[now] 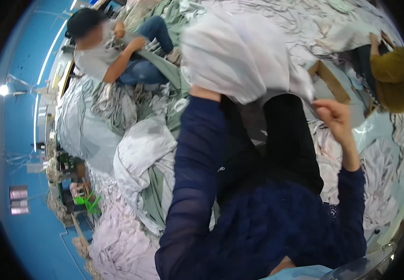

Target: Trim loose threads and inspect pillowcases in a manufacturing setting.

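Observation:
A white cloth (239,56), smeared by motion, is spread out in front of my knees. My left hand (205,93) reaches under it; only the wrist shows, and the fingers are covered by the fabric. At the cloth's right corner, my right hand (336,117) has its fingers curled, with thumb and forefinger pinched at the edge. The cloth hangs between the two hands, above my black trousers (288,135).
Heaps of white and pale green cloth (141,144) surround me. One person (113,56) sits at the far left handling green fabric; another person (393,79) bends at the far right with white fabric. A brown cardboard piece (328,81) lies beyond my right hand.

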A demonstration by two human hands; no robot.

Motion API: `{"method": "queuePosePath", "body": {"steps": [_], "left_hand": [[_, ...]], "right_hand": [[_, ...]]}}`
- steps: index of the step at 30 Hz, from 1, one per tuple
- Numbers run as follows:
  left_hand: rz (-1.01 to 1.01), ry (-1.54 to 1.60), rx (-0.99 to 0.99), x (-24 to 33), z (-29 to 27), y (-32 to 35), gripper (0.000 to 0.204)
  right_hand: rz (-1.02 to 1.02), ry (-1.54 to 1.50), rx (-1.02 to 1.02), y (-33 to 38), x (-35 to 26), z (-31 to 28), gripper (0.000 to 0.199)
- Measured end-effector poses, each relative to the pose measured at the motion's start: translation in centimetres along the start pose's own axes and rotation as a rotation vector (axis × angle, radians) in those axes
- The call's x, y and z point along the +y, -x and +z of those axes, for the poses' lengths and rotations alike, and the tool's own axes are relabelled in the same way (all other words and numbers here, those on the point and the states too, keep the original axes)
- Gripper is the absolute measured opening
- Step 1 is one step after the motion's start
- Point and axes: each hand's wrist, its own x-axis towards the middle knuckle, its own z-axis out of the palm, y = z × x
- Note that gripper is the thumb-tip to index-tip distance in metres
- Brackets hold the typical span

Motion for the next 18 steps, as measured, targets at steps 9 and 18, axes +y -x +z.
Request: {"method": "queuePosePath", "body": {"steps": [9,18], "left_hand": [[0.126,0.322,0.126,4.9,-7.3,-7.7,0.044],[0.231,0.703,0.152,11.1,-12.4,-11.0,0.043]], "right_hand": [[-0.508,0.050,-0.391,-10.3,-4.5,22.1,0.026],[-0.284,0.509,0.355,-18.7,4.1,-2.0,0.032]]}}
